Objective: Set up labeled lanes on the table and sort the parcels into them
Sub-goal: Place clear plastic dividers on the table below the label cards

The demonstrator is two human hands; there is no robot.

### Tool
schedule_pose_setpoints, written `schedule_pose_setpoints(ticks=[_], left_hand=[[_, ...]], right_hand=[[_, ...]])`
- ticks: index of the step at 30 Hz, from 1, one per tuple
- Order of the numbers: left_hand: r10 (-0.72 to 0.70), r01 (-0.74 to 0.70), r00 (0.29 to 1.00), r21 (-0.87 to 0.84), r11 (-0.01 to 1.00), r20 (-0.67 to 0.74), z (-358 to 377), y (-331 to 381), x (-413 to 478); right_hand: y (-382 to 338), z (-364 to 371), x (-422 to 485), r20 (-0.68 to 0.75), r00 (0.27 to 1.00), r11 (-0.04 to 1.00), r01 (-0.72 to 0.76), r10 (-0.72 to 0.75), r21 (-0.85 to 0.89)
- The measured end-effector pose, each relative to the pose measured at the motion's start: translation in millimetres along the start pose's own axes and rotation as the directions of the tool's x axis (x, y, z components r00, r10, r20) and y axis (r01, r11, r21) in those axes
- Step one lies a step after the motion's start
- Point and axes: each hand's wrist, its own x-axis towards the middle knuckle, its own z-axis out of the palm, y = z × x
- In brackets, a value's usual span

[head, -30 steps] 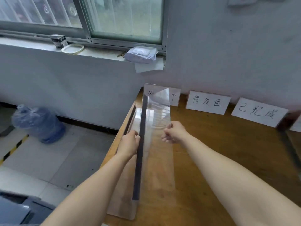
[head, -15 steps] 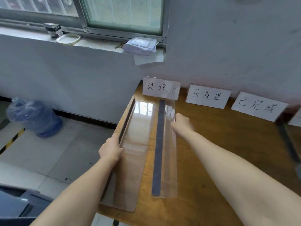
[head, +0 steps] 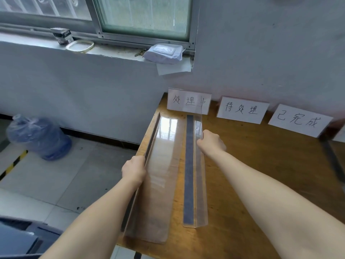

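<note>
Left divider and right divider run lengthwise away from me toward the labels. My left hand grips one, right hand pinches the other; fingers mostly hidden.

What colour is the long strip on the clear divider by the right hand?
Dark grey, almost black; the strip shows best in the head view.

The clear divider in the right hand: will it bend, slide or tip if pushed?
Probably stiff: the divider shows straight edges though the right hand grips one spot. Its smooth base may slide on the table. The flat base likely resists tipping.
</note>
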Motion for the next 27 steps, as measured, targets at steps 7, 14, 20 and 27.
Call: schedule_pose_setpoints(ticks=[7, 14, 20, 27], left_hand=[[0.076, -0.072, 0.996, 0.074, 0.995, -0.049, -4.6, 3.1, -5.3], [0.160, -0.149, 0.970, 0.072, 0.986, -0.184, -10.1, 1.6, -7.8], [0.143, -0.131, 0.976, 0.079, 0.988, -0.166, -12.1, 3.6, -5.1], [0.032, -0.094, 0.976, -0.287, 0.953, -0.216, -21.9, 5.0, -5.9]], right_hand=[[4.5, 5.0, -1.0, -0.012, 1.000, 1.000, 0.006, -0.006, 0.028], [9.0, 6.7, -4.8, 0.009, 1.000, 0.995, 0.028, -0.029, 0.092], [6.3, 2.6, -10.8, 0.025, 1.000, 0.996, 0.009, -0.011, 0.092], [7.8, 3.5, -13.6, 0.030, 1.000, 0.992, 0.003, -0.007, 0.127]])
